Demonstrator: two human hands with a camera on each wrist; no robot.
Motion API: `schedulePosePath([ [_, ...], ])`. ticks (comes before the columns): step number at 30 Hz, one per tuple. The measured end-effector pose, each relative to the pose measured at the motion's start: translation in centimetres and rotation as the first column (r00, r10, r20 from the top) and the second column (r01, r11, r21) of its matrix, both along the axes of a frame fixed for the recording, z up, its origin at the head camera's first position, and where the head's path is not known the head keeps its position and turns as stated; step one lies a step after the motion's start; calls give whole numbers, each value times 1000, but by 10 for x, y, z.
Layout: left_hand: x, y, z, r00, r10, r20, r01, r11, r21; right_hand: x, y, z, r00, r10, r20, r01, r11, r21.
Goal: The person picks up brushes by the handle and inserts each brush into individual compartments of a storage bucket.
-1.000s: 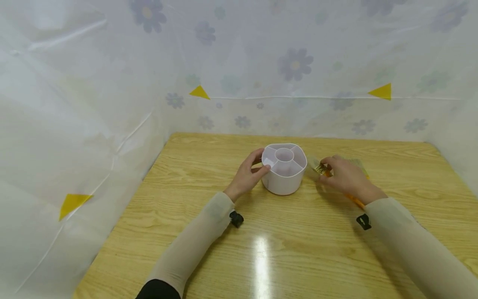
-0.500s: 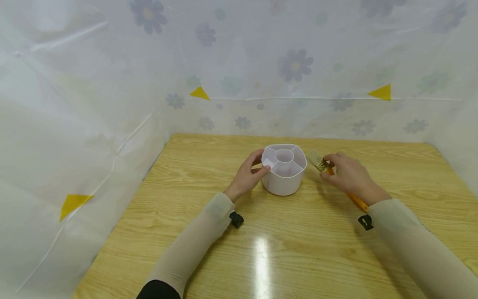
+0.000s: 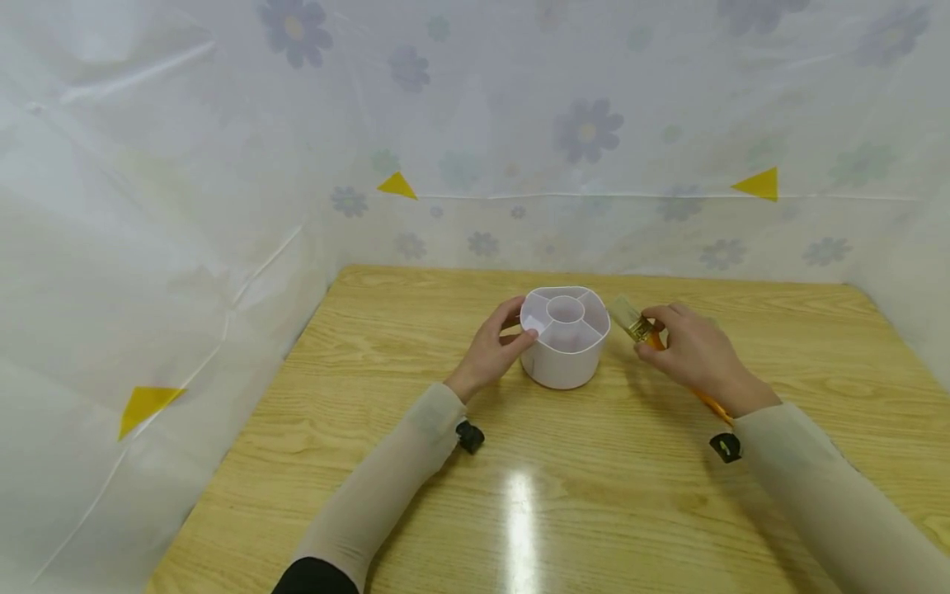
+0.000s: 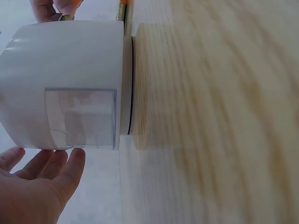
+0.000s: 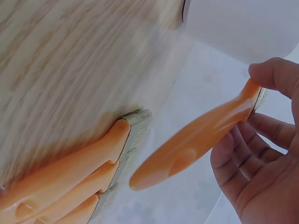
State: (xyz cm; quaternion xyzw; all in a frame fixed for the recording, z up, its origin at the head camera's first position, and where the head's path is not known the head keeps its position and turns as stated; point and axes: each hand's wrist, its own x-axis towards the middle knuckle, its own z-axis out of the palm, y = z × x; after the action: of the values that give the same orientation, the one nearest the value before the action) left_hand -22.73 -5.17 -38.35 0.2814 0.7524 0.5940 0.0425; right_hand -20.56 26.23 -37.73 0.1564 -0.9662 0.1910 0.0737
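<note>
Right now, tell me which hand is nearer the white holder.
Left. The left hand touches the white holder; the right hand holds a brush beside it, apart.

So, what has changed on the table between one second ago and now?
The right hand has lifted one orange-handled brush off the other brushes lying on the table and brought it up and slightly toward the white holder; its bristles now show clear of the fingers. The left hand stays on the holder's side, and the holder has not moved.
</note>
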Motion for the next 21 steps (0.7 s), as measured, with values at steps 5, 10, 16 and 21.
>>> schedulePosePath([
  [5, 0, 0, 0, 1000, 0, 1, 0, 1000, -6, 2, 0, 3, 1000, -4, -28, 4, 1000, -31],
  [10, 0, 0, 1, 1000, -1, -5, 1, 1000, -14, 4, -1, 6, 997, 7, -79, -11, 999, -49],
  [16, -1, 0, 0, 1000, 2, -14, -2, 1000, -18, 4, -3, 10, 993, 8, -119, -15, 998, -57],
  [21, -1, 0, -1, 1000, 12, -11, -12, 1000, -17, 4, -4, 13, 992, 9, -127, -17, 998, -65],
])
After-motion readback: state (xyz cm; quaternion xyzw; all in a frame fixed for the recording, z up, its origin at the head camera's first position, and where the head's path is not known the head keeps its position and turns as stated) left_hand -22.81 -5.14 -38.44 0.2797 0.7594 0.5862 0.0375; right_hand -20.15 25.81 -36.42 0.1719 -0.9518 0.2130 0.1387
